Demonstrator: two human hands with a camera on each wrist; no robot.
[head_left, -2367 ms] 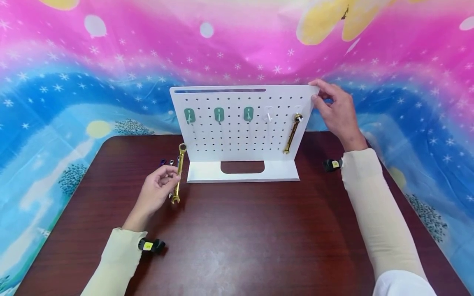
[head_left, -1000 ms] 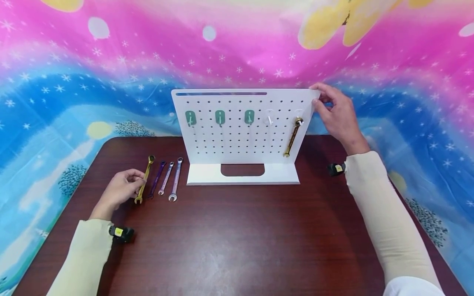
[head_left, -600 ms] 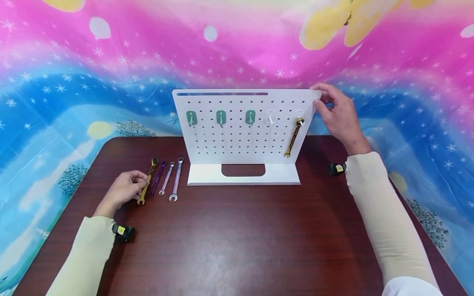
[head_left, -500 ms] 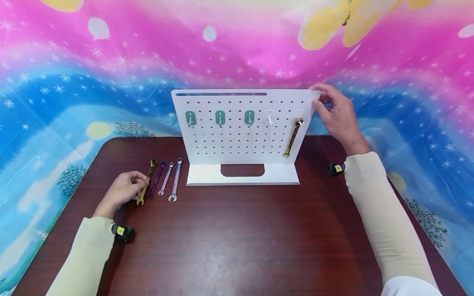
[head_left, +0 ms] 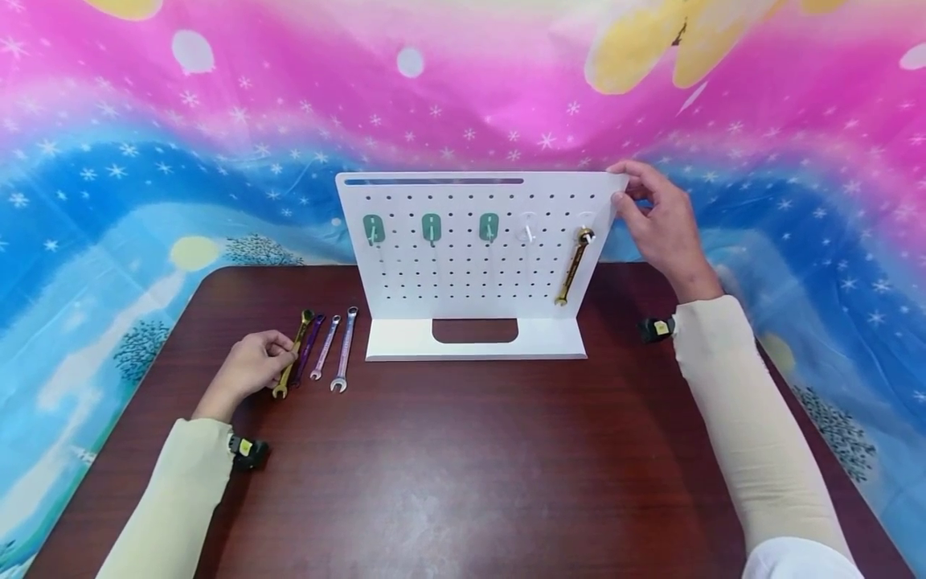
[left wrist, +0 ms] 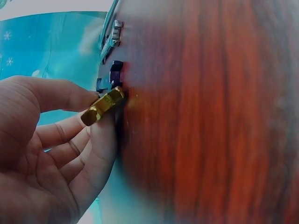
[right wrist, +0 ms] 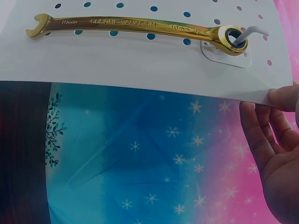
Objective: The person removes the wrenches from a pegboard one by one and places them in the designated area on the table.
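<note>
My left hand [head_left: 255,363] pinches a gold combination wrench [head_left: 301,328] low at the table's left side; the left wrist view shows the wrench's gold end [left wrist: 103,106] between thumb and fingers. Just right of it lie a purple wrench [head_left: 309,349], a small silvery wrench [head_left: 326,347] and a larger silvery wrench [head_left: 344,351]. My right hand [head_left: 664,225] pinches the upper right corner of a white pegboard [head_left: 463,273]. From the board's rightmost hook hangs another gold wrench [head_left: 572,272]; in the right wrist view this ratchet-ended wrench [right wrist: 131,23] reads 10mm.
Three green-backed hooks [head_left: 431,227] and a clear-backed hook [head_left: 528,228] on the pegboard carry nothing. The board's foot [head_left: 405,342] rests on the dark brown table [head_left: 463,450]. A patterned cloth [head_left: 463,104] hangs behind.
The left hand has carried the gold wrench from beside the board leftward and down to the row of wrenches, then slightly right, closer to the purple one. The right hand keeps its grip on the corner.
</note>
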